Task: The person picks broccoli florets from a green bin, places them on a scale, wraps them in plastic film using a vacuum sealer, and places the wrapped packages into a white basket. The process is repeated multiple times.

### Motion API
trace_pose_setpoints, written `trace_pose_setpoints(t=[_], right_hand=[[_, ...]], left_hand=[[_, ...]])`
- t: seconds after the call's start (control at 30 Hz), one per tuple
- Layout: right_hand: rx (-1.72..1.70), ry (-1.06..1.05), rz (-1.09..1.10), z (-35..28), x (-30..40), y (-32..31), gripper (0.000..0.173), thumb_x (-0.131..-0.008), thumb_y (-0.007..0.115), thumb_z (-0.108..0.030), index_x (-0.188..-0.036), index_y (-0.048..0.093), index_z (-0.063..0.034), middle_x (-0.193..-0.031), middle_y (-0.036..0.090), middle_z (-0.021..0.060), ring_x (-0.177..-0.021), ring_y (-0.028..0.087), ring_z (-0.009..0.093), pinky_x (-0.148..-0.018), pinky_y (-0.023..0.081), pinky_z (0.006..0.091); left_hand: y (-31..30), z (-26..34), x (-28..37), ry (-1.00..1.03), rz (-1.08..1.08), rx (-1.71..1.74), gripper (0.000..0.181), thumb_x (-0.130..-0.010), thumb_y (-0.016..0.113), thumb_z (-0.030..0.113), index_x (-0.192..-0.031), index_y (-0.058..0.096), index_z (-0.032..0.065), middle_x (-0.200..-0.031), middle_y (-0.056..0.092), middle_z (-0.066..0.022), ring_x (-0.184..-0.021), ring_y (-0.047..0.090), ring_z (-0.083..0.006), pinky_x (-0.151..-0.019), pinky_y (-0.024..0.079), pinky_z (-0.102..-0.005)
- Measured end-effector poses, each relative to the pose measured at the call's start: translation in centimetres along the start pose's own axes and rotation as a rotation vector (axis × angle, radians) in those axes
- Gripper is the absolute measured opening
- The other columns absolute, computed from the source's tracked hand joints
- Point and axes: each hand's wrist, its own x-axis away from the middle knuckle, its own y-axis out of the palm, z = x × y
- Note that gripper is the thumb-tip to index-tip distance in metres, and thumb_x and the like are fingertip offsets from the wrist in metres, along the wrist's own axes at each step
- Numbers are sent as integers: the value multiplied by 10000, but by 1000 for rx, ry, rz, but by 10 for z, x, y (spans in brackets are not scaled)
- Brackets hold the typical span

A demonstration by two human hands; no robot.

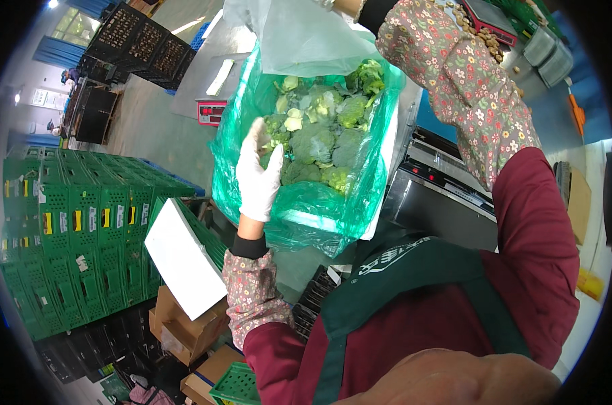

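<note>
My left hand [258, 177], in a white glove, reaches over the left side of a box lined with a green plastic bag [311, 212]. Its thumb and fingers are spread, with nothing between them. Broccoli heads [311, 142] fill the box, several with pale cut stems facing up. A translucent plastic sheet [311, 45] covers the far end of the box. Only the cuff of my right hand's glove [326, 3] shows, at the top edge beside the sheet; its fingers are cut off by the frame.
A red digital scale [211, 112] stands left of the box. Stacked green crates [93, 228] and a white foam lid [184, 258] on an open cardboard box [184, 324] are at the left. A black-topped machine [437, 212] sits to the right. Mushrooms [485, 40] lie on a far table.
</note>
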Motion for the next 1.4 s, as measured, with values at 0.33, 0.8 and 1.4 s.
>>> trace_pose_setpoints(t=[0.33, 0.8, 1.4], right_hand=[[-1087, 432, -725, -123, 64, -15, 216, -959, 618, -214, -1048, 680, -27, -942, 674, 39, -877, 604, 102, -765, 525, 292], [-519, 503, -880, -115, 241, 41, 292, -799, 726, -256, -1012, 700, -58, -923, 708, 118, -845, 677, 255, -764, 529, 354], [-1110, 1158, 251, -151, 214, -63, 336, -928, 441, -7, -1196, 642, -25, -962, 693, 30, -807, 646, 124, -696, 530, 259]], left_hand=[[21, -20, -48, -40, 156, 310, 1255, -770, 833, 65, -1581, -123, 104, -1647, -7, -155, -1424, 287, -297, -1115, 374, -447], [32, -49, -6, -30, -186, 276, 492, -936, 596, 43, -1411, 502, -47, -1406, 569, -149, -1248, 563, -194, -1077, 418, -314], [74, 10, 85, 345, -29, -256, 564, -859, 688, 42, -1399, 527, 46, -1410, 522, -181, -1316, 488, -336, -1111, 381, -416]])
